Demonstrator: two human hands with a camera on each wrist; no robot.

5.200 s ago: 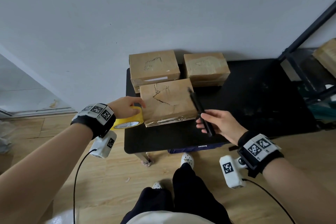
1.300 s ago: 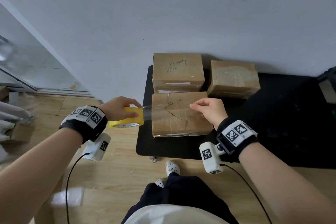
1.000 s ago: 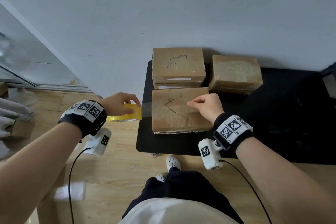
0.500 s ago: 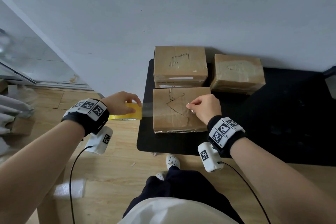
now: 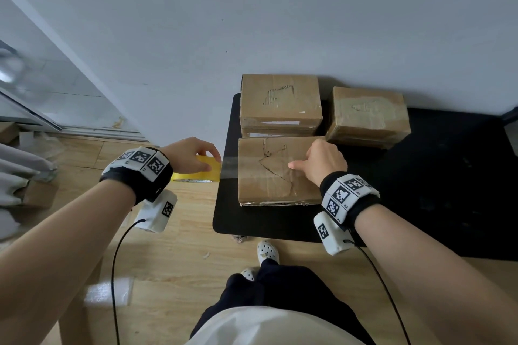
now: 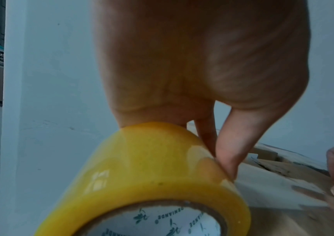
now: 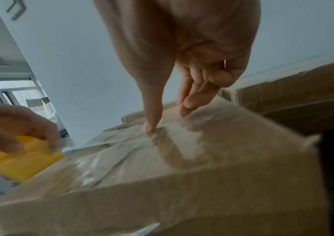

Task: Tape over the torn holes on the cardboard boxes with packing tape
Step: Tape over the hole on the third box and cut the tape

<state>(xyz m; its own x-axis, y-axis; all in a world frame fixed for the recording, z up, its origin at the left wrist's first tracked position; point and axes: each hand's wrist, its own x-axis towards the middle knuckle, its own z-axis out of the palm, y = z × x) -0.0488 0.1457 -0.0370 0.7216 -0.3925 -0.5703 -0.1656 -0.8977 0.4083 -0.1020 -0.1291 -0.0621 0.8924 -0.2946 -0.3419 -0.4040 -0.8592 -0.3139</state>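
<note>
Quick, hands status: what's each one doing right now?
Left hand: grips the yellow tape roll beside the front box.
Right hand: holds nothing; fingers press the tape strip onto that box.

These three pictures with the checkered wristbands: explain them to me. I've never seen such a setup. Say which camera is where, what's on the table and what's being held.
No machine here: a person works bare-handed, wearing one camera on the head and one on each wrist. The head view looks down at both arms; each wrist view looks along its own fingers.

On the black table sit three cardboard boxes. The near box has a jagged tear.

The left hand grips a yellow tape roll beside the table. A clear strip runs from it onto the near box. The right hand presses the strip down with thumb and fingertips.
</note>
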